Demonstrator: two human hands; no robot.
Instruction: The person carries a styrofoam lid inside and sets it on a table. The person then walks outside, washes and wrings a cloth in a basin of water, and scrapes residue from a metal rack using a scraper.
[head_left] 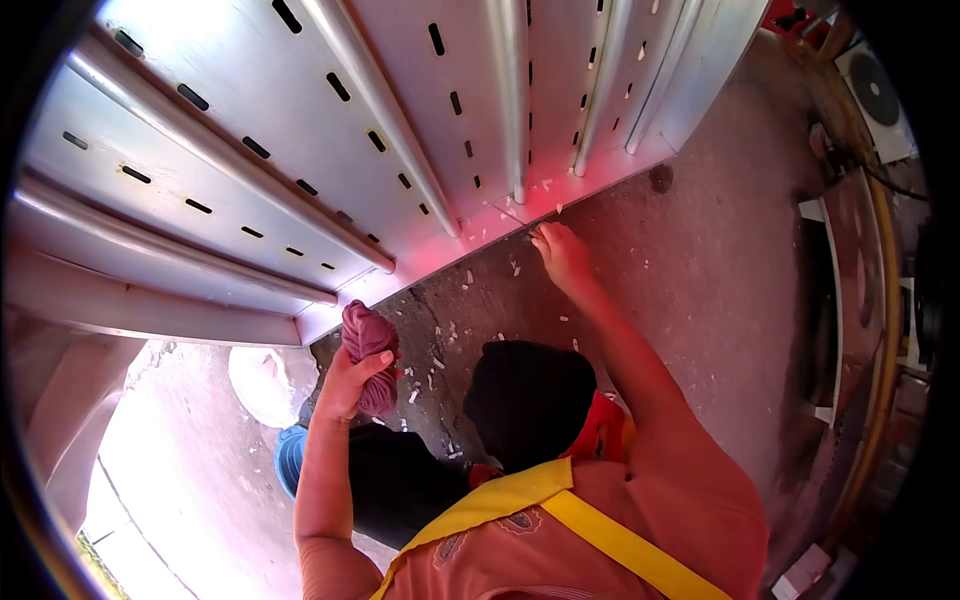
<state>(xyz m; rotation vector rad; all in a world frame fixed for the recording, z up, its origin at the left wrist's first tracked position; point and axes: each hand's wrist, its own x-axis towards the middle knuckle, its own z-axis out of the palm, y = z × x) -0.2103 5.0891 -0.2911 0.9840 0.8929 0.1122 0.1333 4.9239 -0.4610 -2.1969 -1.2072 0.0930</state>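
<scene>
My left hand (346,384) is closed around a bunched mauve cloth (368,335), beside the left end of a metal panel's lower ledge (322,318). My right hand (563,258) is at the same ledge farther right, its fingers pinched on a thin dark stick-like tool (514,214). The tool's tip lies over the ledge; its exact kind cannot be made out. Small white scraps (548,184) lie on the ledge near that tip. The slotted silver panel (225,50) carries several raised tubular ribs and rises above both hands.
White scraps (437,363) are scattered over the concrete floor (690,270). A blue tub (290,460) and a whitish translucent bag (270,385) stand at the lower left. Shelving with assorted items (860,290) runs along the right side.
</scene>
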